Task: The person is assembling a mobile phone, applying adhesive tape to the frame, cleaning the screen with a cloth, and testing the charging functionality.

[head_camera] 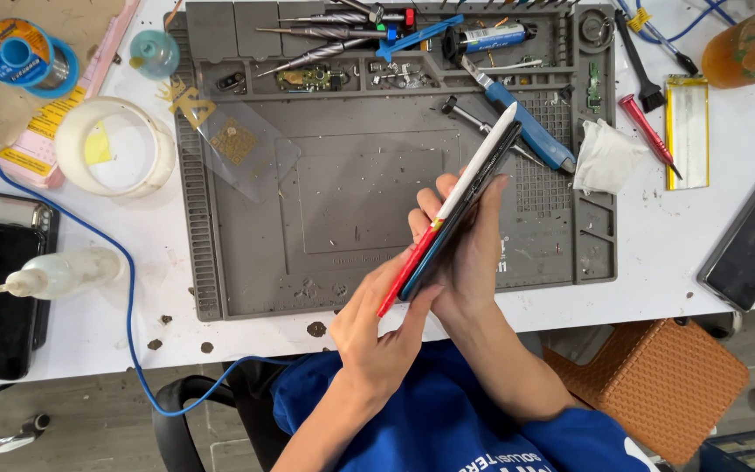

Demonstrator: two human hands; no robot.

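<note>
Smartphone (469, 197), held on edge above a grey repair mat (246, 245), sits between both hands of a person in a blue shirt. Its dark body shows a red strip at the lower end and a white panel lifting away along the upper edge, so the screen or back seems partly separated (which of the two cannot be told from this angle). The right hand (474, 253) wraps around it from behind, fingers closed on the far side and thumb along the near edge. The left hand (377, 336) pinches the lower corner between thumb and fingers. It looks light, thin and stiff, but probably fragile where the panel has come loose; the frame edges seem the safest place to hold, not the lifted panel. On the mat lie screwdrivers (325, 35), a blue-handled tool (526, 131), small parts and a clear film sheet (238, 144). Nearby on the white table (89, 323) are a roll of tape (115, 144), a squeeze bottle (58, 273), a crumpled tissue (606, 156) and a second dark phone (751, 240).
</note>
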